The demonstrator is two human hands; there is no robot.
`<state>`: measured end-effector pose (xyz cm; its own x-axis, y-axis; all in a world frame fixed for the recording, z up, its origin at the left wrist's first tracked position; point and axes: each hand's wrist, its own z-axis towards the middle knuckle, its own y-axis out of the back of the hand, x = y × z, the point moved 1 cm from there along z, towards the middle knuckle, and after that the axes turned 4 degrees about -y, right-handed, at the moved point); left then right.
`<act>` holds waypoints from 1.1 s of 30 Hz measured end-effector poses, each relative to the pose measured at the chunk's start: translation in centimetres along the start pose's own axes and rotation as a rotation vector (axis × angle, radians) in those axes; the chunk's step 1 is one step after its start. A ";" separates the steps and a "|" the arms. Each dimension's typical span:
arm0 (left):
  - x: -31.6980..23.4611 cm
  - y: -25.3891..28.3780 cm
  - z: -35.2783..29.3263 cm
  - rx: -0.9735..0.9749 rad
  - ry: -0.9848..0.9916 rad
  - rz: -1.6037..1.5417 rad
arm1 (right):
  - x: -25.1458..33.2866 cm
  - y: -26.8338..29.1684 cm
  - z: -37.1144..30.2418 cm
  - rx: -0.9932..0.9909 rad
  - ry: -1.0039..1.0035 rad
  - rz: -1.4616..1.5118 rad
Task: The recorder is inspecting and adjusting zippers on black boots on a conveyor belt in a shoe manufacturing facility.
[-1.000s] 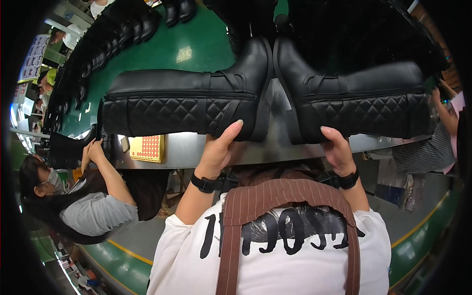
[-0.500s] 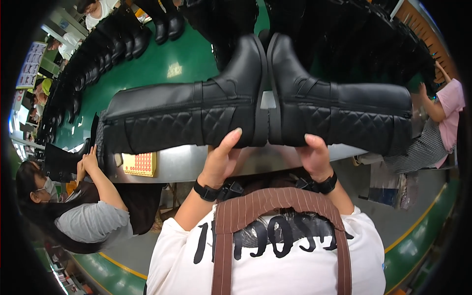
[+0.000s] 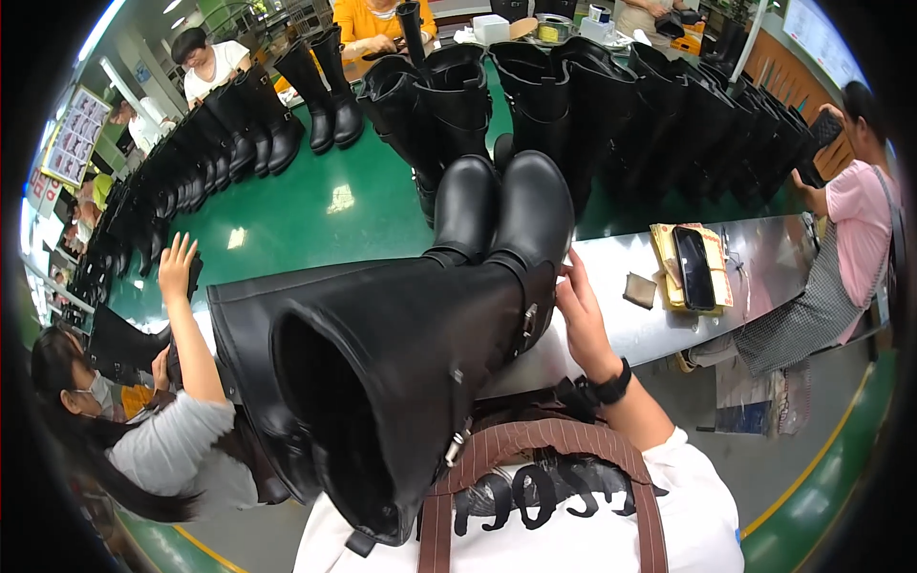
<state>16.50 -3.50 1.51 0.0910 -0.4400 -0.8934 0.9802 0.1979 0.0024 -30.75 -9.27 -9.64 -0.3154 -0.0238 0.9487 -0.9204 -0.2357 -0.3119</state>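
Observation:
A pair of tall black leather boots lies in front of me, turned so the open shafts point toward my lower left. The nearer boot (image 3: 411,329) has side buckles and a wide dark shaft opening; its mate (image 3: 250,329) lies close behind it, and both rounded toes point away. At the near boot's sole edge, my right hand (image 3: 585,310) holds on with its fingers against the foot part, some of them hidden. My left hand is out of sight, covered by the boots.
A metal worktop (image 3: 621,325) carries a phone (image 3: 694,267) on yellow papers and a small tan block (image 3: 639,291). Beyond it, many black boots stand on a green surface (image 3: 315,191). Co-workers sit at left (image 3: 172,439) and right (image 3: 855,220).
The boots have turned from sole against sole, shafts out to both sides, to side by side with shafts toward me. My left hand has gone behind them; the view has tilted up.

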 end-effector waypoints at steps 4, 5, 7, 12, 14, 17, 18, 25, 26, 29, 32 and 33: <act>-1.2 -3.7 0.5 0.043 -0.092 -0.115 | -2.3 0.9 1.8 0.130 -0.240 0.469; 1.8 -11.0 -3.0 0.007 -0.078 -0.132 | -2.4 1.2 2.2 0.222 -0.233 0.525; 5.7 -20.1 -8.0 0.152 -0.072 -0.161 | -2.3 1.8 2.2 0.531 -0.396 0.973; 7.2 -24.6 -8.2 0.183 0.185 -0.328 | -1.6 3.9 0.0 0.423 -0.354 0.836; 6.2 -26.8 -6.9 0.167 0.419 -0.667 | -1.9 4.8 -1.1 0.377 -0.335 0.821; 5.9 -27.6 -7.6 0.125 0.635 -0.777 | -2.8 6.0 -2.2 0.336 -0.328 0.831; 6.6 -27.9 -8.4 0.157 0.646 -0.856 | -3.1 6.4 -2.4 0.325 -0.338 0.850; 9.4 -25.0 -10.5 0.127 0.692 -1.148 | -2.5 6.3 -2.9 0.309 -0.449 0.978; 8.9 -25.0 -10.6 0.144 0.714 -1.269 | -2.0 6.1 -2.9 0.286 -0.459 0.728; 7.5 -24.7 -10.8 0.074 0.609 -1.133 | -0.2 5.2 -3.2 0.296 -0.356 0.783; 7.4 -24.4 -11.2 0.039 0.567 -1.078 | 0.6 4.3 -3.6 0.262 -0.268 0.769; 7.6 -24.4 -11.3 0.003 0.570 -1.072 | 0.6 4.2 -3.7 0.166 -0.279 0.746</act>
<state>-8.72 -1.73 -10.42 -0.8561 0.0689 -0.5122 0.5113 -0.0324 -0.8588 -35.66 -6.68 -10.62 -0.7425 -0.4680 0.4793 -0.4377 -0.2026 -0.8760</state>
